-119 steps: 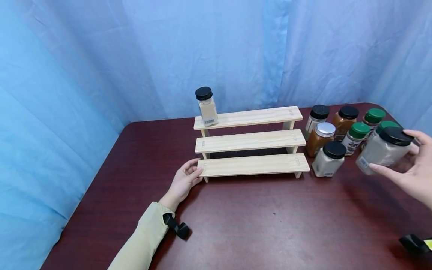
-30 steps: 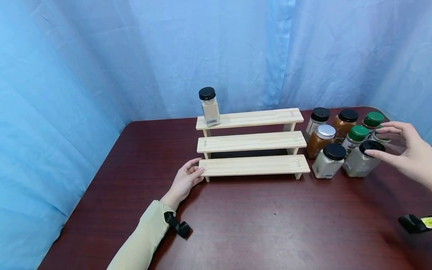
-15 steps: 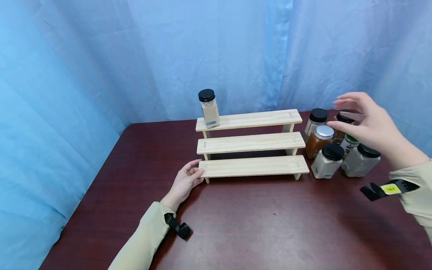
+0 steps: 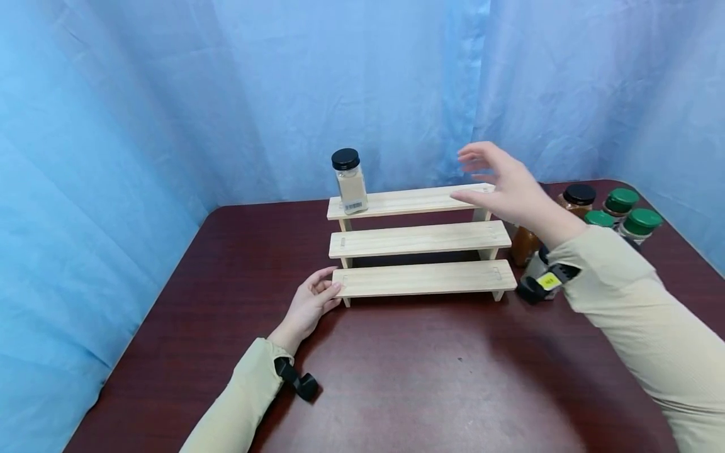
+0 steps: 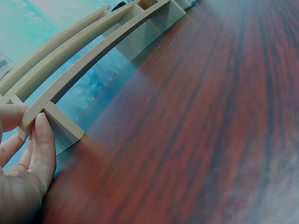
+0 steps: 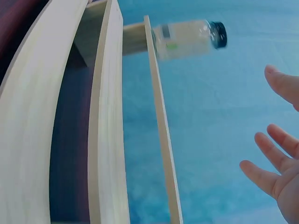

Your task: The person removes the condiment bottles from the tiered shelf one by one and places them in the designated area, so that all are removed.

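Observation:
A three-tier wooden shelf rack (image 4: pixel 419 239) stands on the dark red table. My left hand (image 4: pixel 306 305) pinches the left end of its lowest board, thumb on one face and fingers on the other, as the left wrist view (image 5: pixel 28 163) also shows. Over the right end of the top board hovers my right hand (image 4: pixel 501 182), fingers spread and holding nothing. One spice jar (image 4: pixel 351 185) with a black lid and pale contents stands at the left end of the top board. In the right wrist view that jar (image 6: pixel 184 39) appears sideways, away from my fingers.
Several spice jars crowd the table right of the rack, partly hidden by my right sleeve (image 4: pixel 612 270). Among them are green-lidded jars (image 4: pixel 642 220) and a black-lidded brown jar (image 4: pixel 579 196). A blue curtain (image 4: pixel 396 94) hangs behind the table.
My right hand set a large black-lidded jar down among the other jars, let go, and swept left to above the rack. My left hand keeps its hold on the lowest board.

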Demonstrator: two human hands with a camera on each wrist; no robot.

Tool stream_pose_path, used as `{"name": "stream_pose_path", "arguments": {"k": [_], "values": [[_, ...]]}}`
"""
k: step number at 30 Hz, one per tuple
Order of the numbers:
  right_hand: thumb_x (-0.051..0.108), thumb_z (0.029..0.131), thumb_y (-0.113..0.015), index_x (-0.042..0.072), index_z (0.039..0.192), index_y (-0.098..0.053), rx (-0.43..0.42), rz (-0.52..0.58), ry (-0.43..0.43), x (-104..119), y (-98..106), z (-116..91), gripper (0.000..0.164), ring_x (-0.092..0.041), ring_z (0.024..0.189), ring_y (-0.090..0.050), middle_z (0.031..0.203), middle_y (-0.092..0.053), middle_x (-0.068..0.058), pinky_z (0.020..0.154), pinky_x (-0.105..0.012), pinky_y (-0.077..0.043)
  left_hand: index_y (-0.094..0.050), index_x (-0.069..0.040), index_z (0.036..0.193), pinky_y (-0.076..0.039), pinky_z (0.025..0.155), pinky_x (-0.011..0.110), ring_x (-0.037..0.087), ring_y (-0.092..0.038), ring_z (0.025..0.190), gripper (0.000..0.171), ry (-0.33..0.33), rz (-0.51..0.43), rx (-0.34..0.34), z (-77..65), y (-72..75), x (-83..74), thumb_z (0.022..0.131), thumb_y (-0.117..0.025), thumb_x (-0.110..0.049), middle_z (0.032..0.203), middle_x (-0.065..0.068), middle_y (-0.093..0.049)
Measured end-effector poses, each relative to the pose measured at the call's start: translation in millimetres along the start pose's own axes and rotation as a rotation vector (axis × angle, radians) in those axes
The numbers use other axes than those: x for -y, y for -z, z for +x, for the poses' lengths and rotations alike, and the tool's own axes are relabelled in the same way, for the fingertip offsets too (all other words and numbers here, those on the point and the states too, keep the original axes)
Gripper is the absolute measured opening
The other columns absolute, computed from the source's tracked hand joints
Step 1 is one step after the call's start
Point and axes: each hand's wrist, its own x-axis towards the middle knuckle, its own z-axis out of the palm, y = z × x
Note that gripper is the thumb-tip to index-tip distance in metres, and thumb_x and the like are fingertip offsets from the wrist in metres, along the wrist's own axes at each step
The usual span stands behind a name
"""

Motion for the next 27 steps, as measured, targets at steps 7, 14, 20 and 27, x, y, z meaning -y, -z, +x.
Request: {"name": "stream_pose_path", "arguments": {"k": [7,14,20,27], "values": [[0.016,0.083,-0.073,0.009,0.137,-0.039,0.028,0.153,-0.016,6,-50,37,0.064,-0.032,0.125,-0.046,0.132,-0.046,-0.016,0.106,-0.047,-0.039,-0.036,0.001,0.141,-0.051,0.065,0.014,0.001,-0.055,0.068,0.049,0.003,0.005,-0.003,-1.0,2.5,0.1,0.094,-0.051,0.003,0.083,-0.006,-0.055],[0.023,0.083,-0.074,0.021,0.145,-0.033,0.073,0.181,-0.022,18,-89,57,0.074,-0.028,0.128,-0.044,0.136,-0.043,-0.013,0.105,-0.046,-0.04,-0.035,0.001,0.141,-0.051,0.066,0.014,0.001,-0.055,0.069,0.048,-0.005,0.013,0.001,-1.7,3.8,1.5,0.095,-0.051,0.001,0.084,-0.005,-0.055],[0.026,0.082,-0.075,0.025,0.148,-0.027,0.111,0.15,-0.015,32,-105,70,0.081,-0.029,0.128,-0.043,0.139,-0.039,-0.013,0.103,-0.046,-0.041,-0.035,0.001,0.14,-0.051,0.066,0.014,0.002,-0.055,0.069,0.048,-0.002,0.016,0.002,-1.5,4.0,2.0,0.095,-0.051,0.002,0.084,-0.005,-0.054],[0.027,0.082,-0.074,0.028,0.15,-0.024,0.139,0.107,0.02,40,-118,77,0.084,-0.03,0.126,-0.044,0.138,-0.039,-0.014,0.096,-0.045,-0.043,-0.035,0.001,0.14,-0.051,0.066,0.014,0.001,-0.055,0.068,0.049,0.003,0.013,0.0,-1.5,3.6,1.4,0.094,-0.051,0.002,0.083,-0.006,-0.054]]}}
